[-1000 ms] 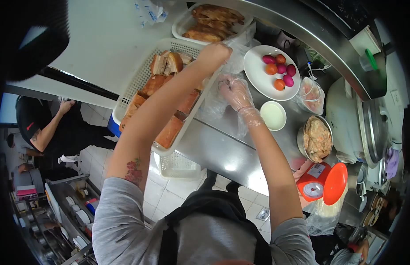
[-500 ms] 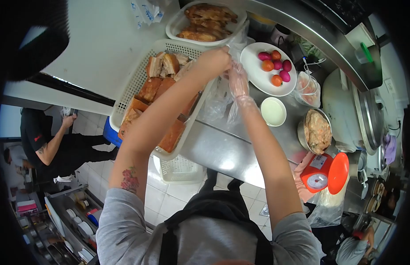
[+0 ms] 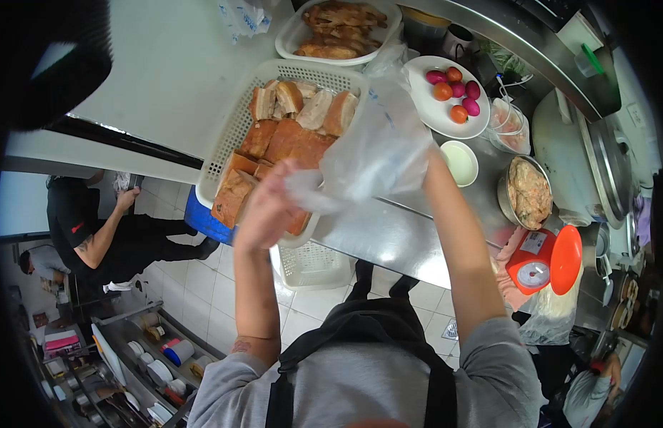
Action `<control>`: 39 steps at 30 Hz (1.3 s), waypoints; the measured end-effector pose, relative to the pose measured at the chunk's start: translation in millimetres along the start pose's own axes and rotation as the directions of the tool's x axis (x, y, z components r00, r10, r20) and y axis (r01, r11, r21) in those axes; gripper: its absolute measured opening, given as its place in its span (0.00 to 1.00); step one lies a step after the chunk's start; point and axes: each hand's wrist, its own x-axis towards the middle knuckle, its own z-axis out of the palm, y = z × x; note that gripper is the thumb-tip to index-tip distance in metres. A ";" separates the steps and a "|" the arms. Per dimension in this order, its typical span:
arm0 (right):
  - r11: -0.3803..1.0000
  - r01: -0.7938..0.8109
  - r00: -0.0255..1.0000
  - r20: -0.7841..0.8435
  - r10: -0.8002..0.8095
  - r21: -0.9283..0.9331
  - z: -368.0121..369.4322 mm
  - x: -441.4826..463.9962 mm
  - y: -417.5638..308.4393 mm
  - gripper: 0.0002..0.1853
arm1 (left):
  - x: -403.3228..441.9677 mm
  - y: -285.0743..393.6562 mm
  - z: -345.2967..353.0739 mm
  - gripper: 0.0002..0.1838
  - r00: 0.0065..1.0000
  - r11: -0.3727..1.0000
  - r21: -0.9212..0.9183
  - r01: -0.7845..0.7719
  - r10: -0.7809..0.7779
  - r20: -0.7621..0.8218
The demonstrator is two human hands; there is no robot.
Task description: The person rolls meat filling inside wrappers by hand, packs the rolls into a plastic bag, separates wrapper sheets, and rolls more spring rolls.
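Note:
A translucent plastic bag (image 3: 381,146) spreads in front of my body and hides my right hand; only the wrist and forearm show beside it. My left hand (image 3: 264,207), bare and blurred, grips a whitish edge of this plastic over the near side of a perforated white basket (image 3: 239,107). Inside the basket lie several browned slabs of roast meat (image 3: 278,139), some with pale cut sides. To the right of the bag is a white plate (image 3: 424,107) with red and orange tomato-like items (image 3: 442,90). A small bowl of pale liquid (image 3: 459,163) is below the plate.
Roasted pieces fill a white tray (image 3: 292,39) at the back. On the right are a metal bowl of raw mixture (image 3: 528,192), a red scale (image 3: 533,269) and a large pot (image 3: 560,150). A person in black (image 3: 89,214) stands at the left, beyond a shelf (image 3: 157,357).
My left hand has moved from beside my right hand down and left, and the bag now spreads between them over my right hand. The view has shifted slightly.

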 end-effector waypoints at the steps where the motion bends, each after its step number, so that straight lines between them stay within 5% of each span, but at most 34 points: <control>1: 0.995 -0.041 0.999 0.011 0.040 0.095 1.6 -32.2 -0.9 0.18 | -6.2 -13.1 7.1 0.31 0.983 0.975 0.187 0.118 -0.088 -0.161; 4: 0.896 -0.140 0.990 0.064 0.124 0.422 8.8 -131.6 -2.7 0.19 | -0.2 -50.0 1.0 0.35 0.909 0.907 0.067 0.416 -0.413 -0.046; 7: 0.755 -0.156 0.988 0.092 0.126 0.637 18.7 -207.4 -9.7 0.19 | 11.9 -44.8 38.4 0.39 0.924 0.915 -0.138 0.378 -0.383 -0.008; 9: 0.740 -0.069 0.992 -0.029 0.120 0.669 11.0 -242.1 -12.5 0.20 | 16.6 -45.3 62.8 0.41 0.927 0.924 -0.096 0.369 -0.374 -0.037; 11: 0.805 0.112 0.946 -0.310 0.093 0.582 -21.6 -269.4 -6.5 0.20 | 23.6 -54.4 74.1 0.39 0.924 0.918 -0.111 0.381 -0.383 0.006; 14: 0.923 0.361 0.539 -0.837 -0.091 0.133 -113.6 -296.8 28.0 0.23 | 27.8 -61.3 95.6 0.25 0.937 0.934 -0.104 0.341 -0.329 0.117; 15: 0.932 0.362 0.510 -0.832 -0.217 -0.021 -113.2 -304.4 19.2 0.24 | 32.1 -63.4 104.2 0.21 0.936 0.939 -0.097 0.329 -0.311 0.164; 17: 0.886 0.330 0.444 -0.775 -0.450 -0.325 -114.9 -328.5 0.5 0.27 | 36.5 -76.2 118.4 0.17 0.933 0.946 -0.019 0.323 -0.315 0.176; 18: 0.898 0.320 0.524 -0.733 -0.434 -0.302 -89.2 -332.7 -18.1 0.32 | 38.5 -83.0 125.5 0.17 0.931 0.947 0.005 0.320 -0.315 0.186; 20: 0.971 0.239 0.732 -0.654 -0.191 -0.016 -26.4 -342.2 -39.7 0.29 | 42.2 -95.4 135.4 0.16 0.936 0.950 0.074 0.302 -0.310 0.165; 21: 0.993 0.106 0.828 -0.548 -0.119 -0.055 -18.7 -348.8 -49.0 0.26 | 48.3 -100.2 138.5 0.16 0.945 0.952 0.118 0.282 -0.297 0.138; 22: 0.992 -0.013 0.903 -0.428 -0.044 -0.129 -10.9 -355.5 -58.1 0.24 | 55.4 -103.7 140.5 0.15 0.955 0.953 0.159 0.260 -0.278 0.107; 24: 0.732 -0.238 0.971 -0.166 0.171 -0.639 -16.4 -368.2 -71.4 0.17 | 70.4 -100.1 141.4 0.15 0.984 0.919 0.389 0.063 -0.121 0.129; 27: 0.392 -0.195 0.957 -0.261 -0.123 -0.899 -48.8 -346.5 -97.8 0.11 | 118.5 -81.7 113.2 0.19 0.949 0.742 0.660 0.117 -0.279 0.147; 28: 0.405 -0.174 0.920 -0.295 -0.259 -0.898 -55.6 -333.8 -113.0 0.09 | 133.2 -65.9 112.6 0.20 0.949 0.632 0.767 0.114 -0.297 0.104; 30: 0.418 -0.079 0.791 -0.312 -0.526 -0.905 -36.1 -327.9 -153.6 0.08 | 151.5 -27.0 120.9 0.19 0.973 0.552 0.820 -0.150 -0.062 0.220; 32: 0.265 0.080 0.579 -0.172 -0.797 -0.961 1.5 -336.0 -188.5 0.07 | 118.6 38.3 153.9 0.14 0.866 0.565 0.658 -0.497 0.270 0.422; 34: 0.098 0.220 0.443 0.010 -0.896 -0.971 15.6 -366.5 -183.6 0.08 | 48.7 59.7 158.4 0.11 0.851 0.620 0.608 -0.496 0.206 0.484; 36: 0.072 0.354 0.434 0.096 -0.896 -0.932 0.7 -391.6 -149.1 0.09 | 28.9 55.0 152.3 0.09 0.804 0.586 0.608 -0.535 0.133 0.579; 38: -0.247 0.222 0.620 0.332 -0.711 -0.943 -19.7 -394.5 -114.8 0.09 | 26.9 -6.0 119.3 0.08 0.744 0.466 0.651 -0.600 0.023 0.668; 39: -0.177 0.206 0.677 0.271 -0.685 -0.962 -32.7 -390.0 -93.5 0.09 | 22.9 -34.7 113.4 0.07 0.815 0.385 0.754 -0.532 -0.008 0.579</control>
